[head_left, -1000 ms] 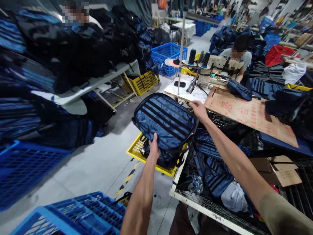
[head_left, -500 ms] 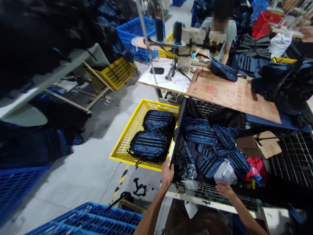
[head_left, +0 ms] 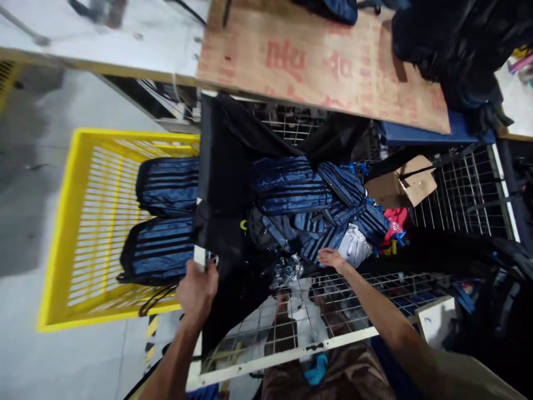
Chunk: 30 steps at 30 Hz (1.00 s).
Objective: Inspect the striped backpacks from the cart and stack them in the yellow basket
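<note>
far left, a yellow crate [head_left: 62, 233] sits on the grey floor, and two blue striped bags [head_left: 160, 250] lie inside it, one behind the other, against its right side. just right of them your left hand [head_left: 197, 289] is curled tight around the white corner post of the wire cart [head_left: 333, 339], fingers closed on the frame beside a black cloth [head_left: 227, 166] that hangs over the cart's left edge. further right, a heap of blue striped bags [head_left: 300, 191] fills the cart's middle. your right hand [head_left: 331, 258] lies at the near edge of that heap, fingers loosely bent and touching the fabric, nothing clasped that shows. behind, a cardboard sheet [head_left: 325, 61] with red print covers the table; a small box [head_left: 402, 186] sits at right.
</note>
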### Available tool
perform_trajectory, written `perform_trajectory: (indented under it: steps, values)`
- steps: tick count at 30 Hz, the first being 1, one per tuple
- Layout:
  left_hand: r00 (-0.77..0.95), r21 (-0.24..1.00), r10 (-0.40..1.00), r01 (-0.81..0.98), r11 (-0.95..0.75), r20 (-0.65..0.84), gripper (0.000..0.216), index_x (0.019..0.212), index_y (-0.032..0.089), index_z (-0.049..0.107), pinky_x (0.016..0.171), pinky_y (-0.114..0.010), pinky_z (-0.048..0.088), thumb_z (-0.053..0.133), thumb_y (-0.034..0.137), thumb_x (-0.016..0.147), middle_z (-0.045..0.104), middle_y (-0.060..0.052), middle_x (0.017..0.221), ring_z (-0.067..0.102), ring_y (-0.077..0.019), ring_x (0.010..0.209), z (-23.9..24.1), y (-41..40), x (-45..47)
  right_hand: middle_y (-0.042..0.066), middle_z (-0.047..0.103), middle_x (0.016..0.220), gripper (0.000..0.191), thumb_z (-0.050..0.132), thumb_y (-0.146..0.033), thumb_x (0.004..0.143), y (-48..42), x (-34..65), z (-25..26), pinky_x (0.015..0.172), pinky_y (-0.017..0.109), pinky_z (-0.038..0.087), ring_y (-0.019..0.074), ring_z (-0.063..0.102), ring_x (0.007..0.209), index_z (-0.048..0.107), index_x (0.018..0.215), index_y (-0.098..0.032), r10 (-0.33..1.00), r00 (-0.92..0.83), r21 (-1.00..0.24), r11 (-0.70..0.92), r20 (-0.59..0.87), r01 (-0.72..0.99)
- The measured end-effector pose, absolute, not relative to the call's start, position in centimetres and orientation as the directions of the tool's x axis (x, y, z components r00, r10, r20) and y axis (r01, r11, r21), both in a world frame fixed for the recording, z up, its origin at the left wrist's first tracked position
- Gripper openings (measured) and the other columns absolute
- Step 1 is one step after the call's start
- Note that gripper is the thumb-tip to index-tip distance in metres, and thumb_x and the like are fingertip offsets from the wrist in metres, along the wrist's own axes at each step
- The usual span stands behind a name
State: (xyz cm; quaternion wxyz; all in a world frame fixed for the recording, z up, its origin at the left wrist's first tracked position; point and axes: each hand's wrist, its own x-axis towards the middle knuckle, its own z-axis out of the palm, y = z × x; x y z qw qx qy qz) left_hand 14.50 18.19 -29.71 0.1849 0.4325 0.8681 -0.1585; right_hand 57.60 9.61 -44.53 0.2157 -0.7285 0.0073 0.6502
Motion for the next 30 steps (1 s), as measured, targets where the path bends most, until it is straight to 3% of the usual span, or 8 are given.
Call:
perform_trajectory:
  steps: [6,12,16,20,26,28,30]
  values:
    - [-0.59,-0.264,0.687,0.806,0.529,-0.424,0.052,0.129,0.014,0.067,0.066,-0.035,0.047,0.046,0.057,0.107,0.08,-0.019,0.091,0.074,-0.0336,0.079,-30.1,18.8,14.7,0.004,0.079,0.1,0.015,0.074,-0.028,0.106,18.6,58.6,-53.3,0.079,0.031,0.066,0.0159,0.077,0.086,0.074,0.108,-0.013,0.266,0.139,-0.301,-0.842,-0.954,-0.447]
    - [-0.581,-0.294,0.7,0.814,0.501,-0.415,0.051,0.123,0.016,0.069,0.064,-0.035,0.044,0.044,0.058,0.107,0.078,-0.015,0.085,0.072,-0.0333,0.077,-30.5,18.9,14.4,0.006,0.077,0.113,0.021,0.073,-0.032,0.107,28.9,56.4,-59.9,0.083,0.032,0.066,0.0167,0.076,0.093,0.071,0.119,-0.014,0.27,0.219,-0.347,-0.703,-0.938,-0.621]
    - [-0.58,-0.278,0.698,0.814,0.51,-0.42,0.051,0.124,0.017,0.068,0.066,-0.037,0.046,0.044,0.058,0.105,0.078,-0.016,0.085,0.073,-0.0353,0.079,-30.7,18.7,14.0,0.003,0.074,0.103,0.027,0.077,-0.032,0.104,32.1,55.2,-60.3,0.075,0.027,0.067,0.0129,0.071,0.082,0.064,0.123,-0.017,0.239,0.288,-0.373,-0.634,-0.927,-0.677]
    - [-0.586,-0.254,0.691,0.809,0.53,-0.424,0.053,0.127,0.016,0.067,0.068,-0.038,0.049,0.042,0.058,0.105,0.078,-0.017,0.089,0.075,-0.0375,0.084,-30.9,18.4,14.1,-0.001,0.07,0.087,0.023,0.079,-0.024,0.099,32.7,54.3,-56.0,0.072,0.028,0.07,0.0141,0.07,0.076,0.063,0.115,-0.019,0.315,0.277,-0.415,-0.575,-0.908,-0.705]
    - [-0.553,-0.112,0.697,0.813,0.571,-0.456,0.06,0.137,0.012,0.061,0.08,-0.048,0.056,0.043,0.059,0.105,0.079,-0.024,0.098,0.077,-0.044,0.093,-29.8,18.4,14.2,0.003,0.077,0.088,0.011,0.074,-0.014,0.097,28.6,55.5,-42.4,0.079,0.029,0.072,0.0167,0.077,0.084,0.066,0.102,-0.019,0.451,0.232,-0.449,-0.464,-0.862,-0.764]
    - [-0.508,0.025,0.734,0.815,0.579,-0.451,0.067,0.15,0.011,0.053,0.089,-0.054,0.057,0.047,0.059,0.103,0.078,-0.027,0.115,0.076,-0.0459,0.105,-28.8,18.2,14.5,0.003,0.079,0.09,0.01,0.072,-0.013,0.097,25.5,56.6,-37.1,0.081,0.027,0.072,0.0162,0.078,0.086,0.066,0.101,-0.02,0.454,0.231,-0.44,-0.433,-0.86,-0.787]
    - [-0.488,0.154,0.805,0.815,0.559,-0.338,0.08,0.164,0.009,0.039,0.106,-0.061,0.052,0.055,0.055,0.1,0.066,-0.033,0.145,0.067,-0.0484,0.132,-27.3,17.6,16.0,0.003,0.078,0.09,0.01,0.071,-0.013,0.097,21.8,57.7,-32.0,0.08,0.026,0.072,0.0158,0.078,0.086,0.065,0.099,-0.02,0.439,0.225,-0.42,-0.419,-0.87,-0.805]
